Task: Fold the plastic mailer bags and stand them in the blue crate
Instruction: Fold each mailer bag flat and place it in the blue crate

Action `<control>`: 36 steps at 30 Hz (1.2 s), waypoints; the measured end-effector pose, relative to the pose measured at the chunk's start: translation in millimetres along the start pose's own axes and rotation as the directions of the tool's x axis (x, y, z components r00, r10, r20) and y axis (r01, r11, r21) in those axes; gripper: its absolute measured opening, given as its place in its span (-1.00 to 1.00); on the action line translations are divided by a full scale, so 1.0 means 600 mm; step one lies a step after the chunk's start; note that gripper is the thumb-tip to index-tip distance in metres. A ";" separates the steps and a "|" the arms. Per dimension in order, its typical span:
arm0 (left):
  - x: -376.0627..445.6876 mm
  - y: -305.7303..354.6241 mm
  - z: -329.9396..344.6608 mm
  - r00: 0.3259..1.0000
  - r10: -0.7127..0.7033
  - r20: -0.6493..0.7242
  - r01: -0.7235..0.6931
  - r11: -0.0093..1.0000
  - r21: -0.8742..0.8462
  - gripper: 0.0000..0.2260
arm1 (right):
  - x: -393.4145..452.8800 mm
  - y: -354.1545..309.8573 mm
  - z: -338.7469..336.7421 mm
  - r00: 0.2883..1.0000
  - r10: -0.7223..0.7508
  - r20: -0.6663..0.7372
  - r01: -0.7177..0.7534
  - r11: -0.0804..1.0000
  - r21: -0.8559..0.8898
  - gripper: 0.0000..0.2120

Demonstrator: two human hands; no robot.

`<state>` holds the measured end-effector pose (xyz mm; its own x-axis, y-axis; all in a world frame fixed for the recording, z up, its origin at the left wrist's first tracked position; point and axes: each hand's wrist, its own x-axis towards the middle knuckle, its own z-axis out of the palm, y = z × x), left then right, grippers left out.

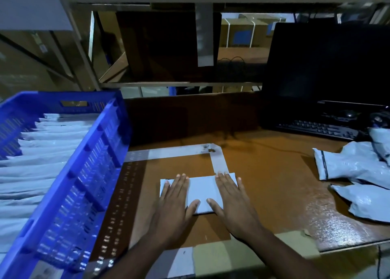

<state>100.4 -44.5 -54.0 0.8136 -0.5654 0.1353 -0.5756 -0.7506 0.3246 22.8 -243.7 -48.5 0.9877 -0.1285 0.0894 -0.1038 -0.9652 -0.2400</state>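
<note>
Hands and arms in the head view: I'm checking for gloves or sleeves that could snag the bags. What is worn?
Nothing is visibly worn. The left hand and right hand are bare, without gloves, rings or watch, and both forearms are bare down to the frame edge, with no sleeve in view.

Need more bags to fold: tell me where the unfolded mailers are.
Head view, far right of the table: the unfolded mailers lie piled just in front of the keyboard.

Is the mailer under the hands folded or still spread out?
Folded: the mailer is a compact rectangle, pressed flat by the left hand and right hand.
</note>
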 end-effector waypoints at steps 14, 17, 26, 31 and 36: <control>-0.004 -0.011 0.006 1.000 0.005 0.025 -0.005 1.000 -0.016 -0.24 | -0.017 0.009 -0.017 0.997 0.014 0.077 -0.018 0.999 0.051 -0.25; -0.003 -0.009 0.002 0.999 -0.009 0.031 0.009 1.000 -0.011 -0.24 | -0.015 0.007 -0.018 0.998 0.012 0.067 -0.014 1.000 0.026 -0.27; -0.007 -0.020 -0.039 0.991 -0.130 -0.041 0.105 0.920 -0.377 -0.37 | -0.003 0.020 -0.048 0.989 0.082 0.123 -0.109 0.968 0.226 -0.20; -0.033 0.003 -0.016 0.989 0.148 -0.012 -0.148 0.974 -0.169 -0.49 | -0.014 -0.026 -0.039 0.982 -0.141 0.128 0.129 0.986 0.102 -0.15; -0.019 -0.008 0.003 0.981 0.187 0.042 -0.188 0.982 0.013 -0.42 | -0.004 -0.026 -0.012 0.988 -0.151 0.008 0.151 0.988 -0.011 -0.43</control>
<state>93.5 -35.2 -58.6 0.6873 -0.7099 0.1538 -0.7192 -0.6355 0.2809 21.2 -230.1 -38.2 0.9929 0.0208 0.1171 0.0456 -0.9760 -0.2131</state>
